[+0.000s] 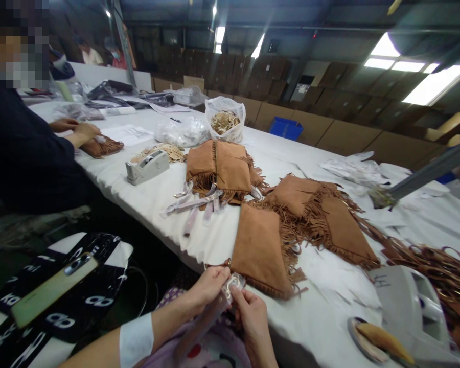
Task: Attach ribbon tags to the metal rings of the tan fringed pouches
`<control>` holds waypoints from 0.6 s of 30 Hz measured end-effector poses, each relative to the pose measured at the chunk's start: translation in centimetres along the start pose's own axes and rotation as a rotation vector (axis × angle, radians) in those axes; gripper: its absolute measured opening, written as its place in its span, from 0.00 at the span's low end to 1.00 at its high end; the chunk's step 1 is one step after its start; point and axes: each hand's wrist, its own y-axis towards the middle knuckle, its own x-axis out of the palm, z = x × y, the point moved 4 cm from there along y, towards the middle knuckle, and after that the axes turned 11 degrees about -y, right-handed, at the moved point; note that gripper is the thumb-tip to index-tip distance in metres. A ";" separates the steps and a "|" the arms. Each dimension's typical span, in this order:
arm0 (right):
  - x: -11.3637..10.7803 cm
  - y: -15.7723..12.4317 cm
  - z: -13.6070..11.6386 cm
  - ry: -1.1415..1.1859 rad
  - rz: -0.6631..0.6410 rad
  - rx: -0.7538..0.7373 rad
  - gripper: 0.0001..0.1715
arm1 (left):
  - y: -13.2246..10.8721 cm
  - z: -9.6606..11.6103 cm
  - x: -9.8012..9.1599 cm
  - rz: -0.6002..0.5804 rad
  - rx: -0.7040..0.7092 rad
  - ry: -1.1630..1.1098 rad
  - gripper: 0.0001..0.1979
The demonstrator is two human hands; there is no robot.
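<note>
Left hand [212,286]: fingers bent in at the metal clip [227,262] of the near pouch; cannot tell what exactly they are closed on
Right hand [252,310]: thumb and finger clamped on the clasp end of the wrapped strap, just beside the left hand
Wrapped strap [203,324]: between the two hands, in a clear sleeve, rest of it hanging toward 7 o'clock over the lap
Near pouch [258,248]: brown, fringed, flat on the bench [153,202], 1 o'clock from the hands
Stacked pouches [233,166]: 12 o'clock, same brown, fringe hanging out
Other pouches [295,197]: 2 o'clock, overlapping, fringes tangled
Spare wrapped straps [193,206]: 11 o'clock, loose by the stack
Small tape dispenser [147,168]: 11 o'clock, farther out, near the bench edge
Plastic bag [235,135]: 12 o'clock, beyond the stack, tan pieces inside
Brown strap pile [442,273]: 3 o'clock, beyond a grey housing [400,301]
Phone [53,289]: 9 o'clock, on a black-and-white printed cover [95,301]
Co-worker's hands [82,134]: between 10 and 11 o'clock, at a brown fringed piece [105,147]
</note>
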 end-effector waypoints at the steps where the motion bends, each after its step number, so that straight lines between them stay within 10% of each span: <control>1: 0.0 0.0 -0.1 0.007 -0.002 0.002 0.31 | -0.3 -0.1 -0.1 -0.017 -0.031 -0.015 0.26; 18: 0.6 1.1 2.3 -0.010 -0.059 -0.005 0.37 | -1.7 -1.7 -1.4 0.157 0.004 -0.043 0.17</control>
